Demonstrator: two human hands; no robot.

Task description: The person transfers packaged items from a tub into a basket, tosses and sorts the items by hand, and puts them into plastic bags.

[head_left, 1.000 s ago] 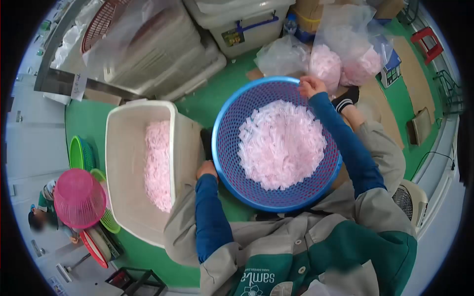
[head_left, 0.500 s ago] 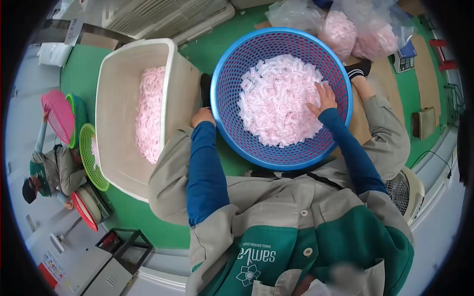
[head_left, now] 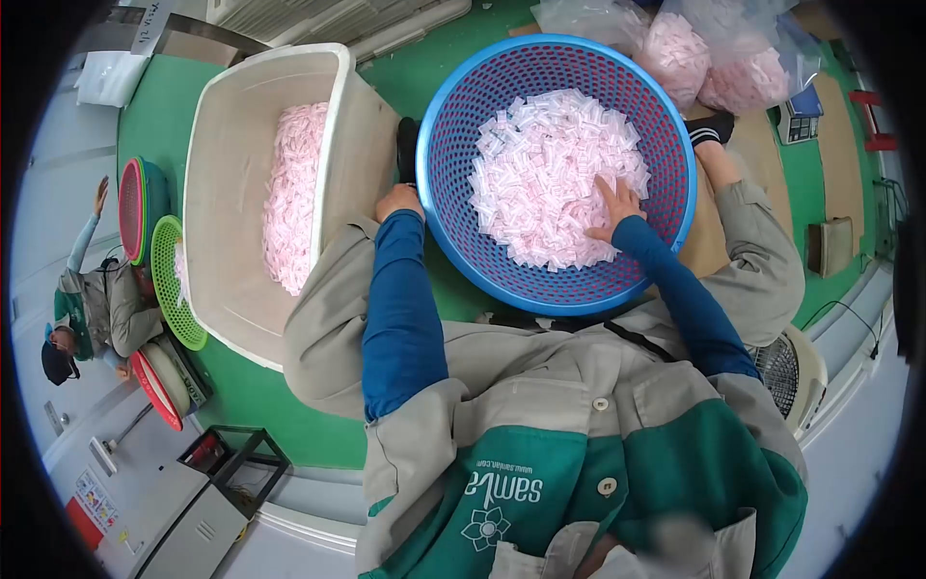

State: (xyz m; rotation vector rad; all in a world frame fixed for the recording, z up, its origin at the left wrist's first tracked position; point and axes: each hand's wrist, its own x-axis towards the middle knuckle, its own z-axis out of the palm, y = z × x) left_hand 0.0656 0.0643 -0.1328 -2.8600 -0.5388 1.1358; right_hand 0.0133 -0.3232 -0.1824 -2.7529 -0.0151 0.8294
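— Green floor [head_left: 309, 425]; what to read?

— On shirt [head_left: 550, 444], “samla”. Inside one blue basket [head_left: 447, 116], pink packets [head_left: 555, 174] under right hand [head_left: 619, 207], fingers spread; one tub [head_left: 241, 193] beside left hand [head_left: 398, 203], fingers unclear; two filled bags [head_left: 673, 58].

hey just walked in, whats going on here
The person's right hand lies, fingers spread, on a heap of small pale pink pieces in a blue basket. Their left hand is between the basket and a white tub; whether it grips anything is unclear. The tub holds more pink pieces. Off to the left, a co-worker has one arm raised.
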